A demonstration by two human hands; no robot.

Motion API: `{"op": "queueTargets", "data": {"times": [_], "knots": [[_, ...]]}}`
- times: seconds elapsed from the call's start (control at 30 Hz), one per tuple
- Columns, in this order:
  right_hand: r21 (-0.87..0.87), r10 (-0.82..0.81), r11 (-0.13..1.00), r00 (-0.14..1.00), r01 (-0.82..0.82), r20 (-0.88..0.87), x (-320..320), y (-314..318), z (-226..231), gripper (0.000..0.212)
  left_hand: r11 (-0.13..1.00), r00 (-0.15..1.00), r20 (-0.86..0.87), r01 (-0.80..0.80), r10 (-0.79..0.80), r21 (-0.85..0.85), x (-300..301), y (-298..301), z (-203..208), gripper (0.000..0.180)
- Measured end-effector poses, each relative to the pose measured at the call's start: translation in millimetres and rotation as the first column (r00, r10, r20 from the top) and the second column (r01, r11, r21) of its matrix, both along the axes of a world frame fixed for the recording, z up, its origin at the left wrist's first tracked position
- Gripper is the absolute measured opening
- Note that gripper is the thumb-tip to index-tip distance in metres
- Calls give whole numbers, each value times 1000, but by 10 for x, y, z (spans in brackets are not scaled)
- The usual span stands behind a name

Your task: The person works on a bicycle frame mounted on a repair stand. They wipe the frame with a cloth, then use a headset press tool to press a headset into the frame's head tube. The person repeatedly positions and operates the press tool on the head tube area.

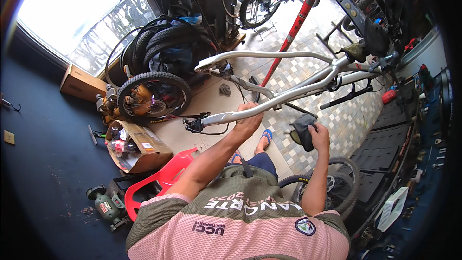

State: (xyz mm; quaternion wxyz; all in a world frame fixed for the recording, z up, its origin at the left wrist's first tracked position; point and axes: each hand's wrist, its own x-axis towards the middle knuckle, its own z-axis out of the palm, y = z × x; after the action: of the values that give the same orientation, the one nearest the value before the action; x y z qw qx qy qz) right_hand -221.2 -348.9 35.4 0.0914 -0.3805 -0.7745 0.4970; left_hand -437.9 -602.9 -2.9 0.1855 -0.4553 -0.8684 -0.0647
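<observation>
A silver bicycle frame (pixel 298 97) hangs across the view, held at its far right end by a repair stand with a red post (pixel 293 31). My left hand (pixel 249 119) is closed round the lower silver tube, near the end on the left. Below the frame, my right hand (pixel 319 137) pinches a dark grey rag (pixel 303 131), which hangs bunched and apart from the tubes. The handlebar (pixel 346 95) sits at the frame's right. My left fingers are partly hidden behind the tube.
A red plastic chair (pixel 166 175) and a cardboard box (pixel 139 147) of bottles stand at the left. Tyres (pixel 159 43) and a wheel (pixel 154 98) lean behind them. Another wheel (pixel 337 185) lies near my right arm. Tools line the dark bench (pixel 380 149) at the right.
</observation>
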Motion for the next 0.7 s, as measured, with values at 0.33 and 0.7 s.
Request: {"op": "queueTargets", "data": {"times": [0.33,0.7], "knots": [[174,19,982,894,66,-448,-78,40,1274,39,980,992,-108,83,-63,183,42,-54,111,17],[-332,-61,879,610,-341,-790,-2755,-167,2723,57,999,1000,-16,-20,21,47,57,-82,190,13]]}}
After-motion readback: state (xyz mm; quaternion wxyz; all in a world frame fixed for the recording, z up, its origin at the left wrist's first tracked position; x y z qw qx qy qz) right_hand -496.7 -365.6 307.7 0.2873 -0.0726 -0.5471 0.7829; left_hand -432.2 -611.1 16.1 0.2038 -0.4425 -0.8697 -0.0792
